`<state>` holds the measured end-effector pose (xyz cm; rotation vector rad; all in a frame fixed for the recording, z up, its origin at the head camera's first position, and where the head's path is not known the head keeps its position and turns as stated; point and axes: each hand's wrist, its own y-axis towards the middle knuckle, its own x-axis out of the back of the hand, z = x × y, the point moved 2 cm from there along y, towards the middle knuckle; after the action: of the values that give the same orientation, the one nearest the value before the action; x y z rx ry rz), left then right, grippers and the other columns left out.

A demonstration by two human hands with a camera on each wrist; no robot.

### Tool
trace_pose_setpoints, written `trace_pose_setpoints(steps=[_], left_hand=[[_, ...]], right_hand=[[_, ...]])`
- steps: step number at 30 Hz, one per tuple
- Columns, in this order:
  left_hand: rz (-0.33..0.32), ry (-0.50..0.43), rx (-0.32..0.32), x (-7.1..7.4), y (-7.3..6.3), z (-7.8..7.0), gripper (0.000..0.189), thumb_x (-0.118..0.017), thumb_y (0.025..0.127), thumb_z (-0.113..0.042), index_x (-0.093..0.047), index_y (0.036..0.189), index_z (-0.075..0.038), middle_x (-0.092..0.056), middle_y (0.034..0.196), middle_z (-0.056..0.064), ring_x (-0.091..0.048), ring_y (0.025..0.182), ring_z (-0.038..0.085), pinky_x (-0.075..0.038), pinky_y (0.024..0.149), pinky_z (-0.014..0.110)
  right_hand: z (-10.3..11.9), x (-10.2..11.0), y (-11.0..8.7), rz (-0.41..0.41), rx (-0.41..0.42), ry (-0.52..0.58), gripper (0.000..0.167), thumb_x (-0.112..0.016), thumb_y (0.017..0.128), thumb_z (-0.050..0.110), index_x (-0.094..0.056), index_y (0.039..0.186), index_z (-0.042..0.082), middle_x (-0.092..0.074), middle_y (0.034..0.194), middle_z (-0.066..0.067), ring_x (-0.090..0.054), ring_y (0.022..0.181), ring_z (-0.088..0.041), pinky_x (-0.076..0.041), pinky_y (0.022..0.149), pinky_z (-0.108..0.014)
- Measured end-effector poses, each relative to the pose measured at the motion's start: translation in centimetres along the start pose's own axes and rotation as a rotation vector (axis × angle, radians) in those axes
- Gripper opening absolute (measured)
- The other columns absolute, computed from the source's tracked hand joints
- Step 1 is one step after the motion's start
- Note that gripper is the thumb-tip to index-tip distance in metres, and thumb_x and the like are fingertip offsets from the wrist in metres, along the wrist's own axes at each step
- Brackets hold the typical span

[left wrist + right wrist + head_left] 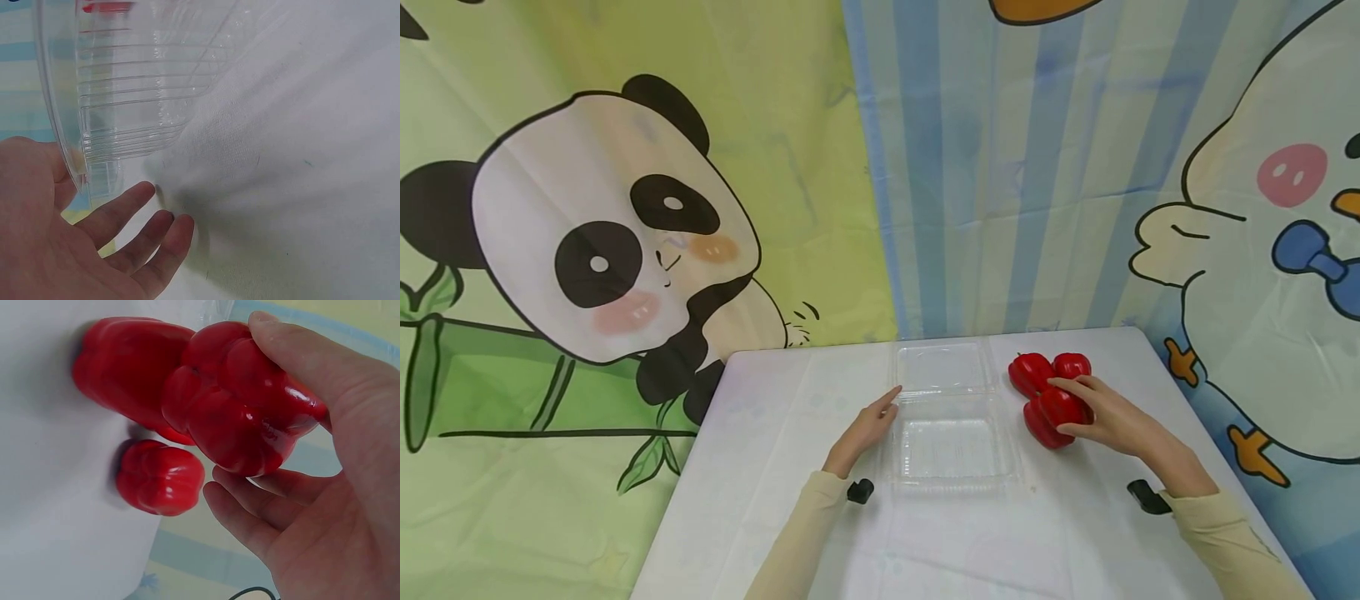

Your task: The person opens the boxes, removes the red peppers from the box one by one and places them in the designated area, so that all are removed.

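My right hand [1108,414] grips a glossy red bell pepper [244,400] between thumb and fingers. It overlaps another red bell pepper [134,365] in the right wrist view; whether they touch cannot be told. Towards the back of the table are a red bell pepper [1028,372] on the left and a smaller-looking one [1072,364] on the right. A clear plastic clamshell box [955,483] lies unfolded, its lid [943,367] towards the wall. At its left side is my left hand [867,427], thumb by the rim, other fingers loosely extended.
The white-covered table [775,517] reaches back to a cloth backdrop [805,167] printed with a panda and a white bird. A black wrist-worn piece [861,492] shows by the left wrist, and another [1148,497] by the right.
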<state>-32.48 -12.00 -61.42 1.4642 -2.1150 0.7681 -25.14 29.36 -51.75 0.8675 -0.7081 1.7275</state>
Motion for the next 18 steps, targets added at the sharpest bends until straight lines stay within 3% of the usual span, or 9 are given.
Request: trace_pose_setpoints(steps=[18], left_hand=[[0.004,0.005,-0.015,0.1,0.0,0.0,0.049,-0.039,0.109,-0.031,-0.036,0.157,-0.028,-0.059,0.142,0.017,-0.056,0.13,0.037,-0.046,0.106,0.057]], right_hand=[[-1.5,0.2,-0.3,-0.019,-0.022,-0.012,0.083,-0.085,0.08,0.027,-0.041,0.149,0.009,-0.038,0.142,-0.035,-0.04,0.125,-0.056,-0.06,0.078,-0.055]])
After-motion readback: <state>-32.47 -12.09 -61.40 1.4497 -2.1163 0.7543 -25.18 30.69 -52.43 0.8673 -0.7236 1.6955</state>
